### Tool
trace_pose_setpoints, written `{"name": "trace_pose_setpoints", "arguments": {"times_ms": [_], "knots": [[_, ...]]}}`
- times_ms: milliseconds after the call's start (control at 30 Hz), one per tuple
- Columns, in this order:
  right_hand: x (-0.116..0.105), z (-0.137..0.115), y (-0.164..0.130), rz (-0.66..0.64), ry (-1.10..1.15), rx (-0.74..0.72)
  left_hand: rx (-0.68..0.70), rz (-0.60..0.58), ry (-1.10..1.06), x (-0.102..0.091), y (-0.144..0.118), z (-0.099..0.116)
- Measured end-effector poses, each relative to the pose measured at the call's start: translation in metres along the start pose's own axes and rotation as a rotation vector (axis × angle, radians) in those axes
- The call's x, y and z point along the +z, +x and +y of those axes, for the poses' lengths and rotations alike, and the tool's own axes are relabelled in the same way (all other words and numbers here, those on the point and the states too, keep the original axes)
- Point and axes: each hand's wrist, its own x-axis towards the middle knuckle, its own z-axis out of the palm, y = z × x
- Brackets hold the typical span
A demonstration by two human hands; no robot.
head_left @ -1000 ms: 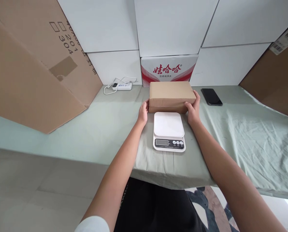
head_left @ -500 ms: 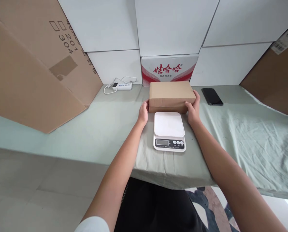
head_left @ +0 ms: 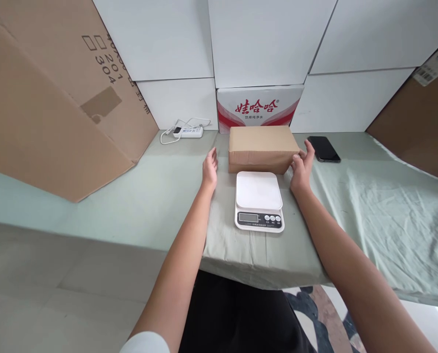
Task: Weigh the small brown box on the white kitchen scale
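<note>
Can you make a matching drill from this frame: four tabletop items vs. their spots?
Items:
1. brown box
2. scale
3. phone
4. power strip

Places:
A. back left, by the wall
B. just right of the right hand
C. nearest the table edge
D. between both open hands, behind the scale

Pairs: 1-D, 2-C, 3-B, 4-A

Scale display [head_left: 248, 217] too small to read; large cardboard sheet [head_left: 50, 108] cut off left.
</note>
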Motion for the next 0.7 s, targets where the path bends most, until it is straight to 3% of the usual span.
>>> {"name": "trace_pose_setpoints", "arguments": {"times_ms": [333,700], "knots": [[0.001,0.014,-0.003,0.047,0.036,0.157,-0.056,-0.027,0.065,0.014,-0.013,0.009],[0.005,0.008,-0.004,0.035,-0.006,0.117,-0.047,-0.115,0.145,0.019,-0.014,0.001]]}}
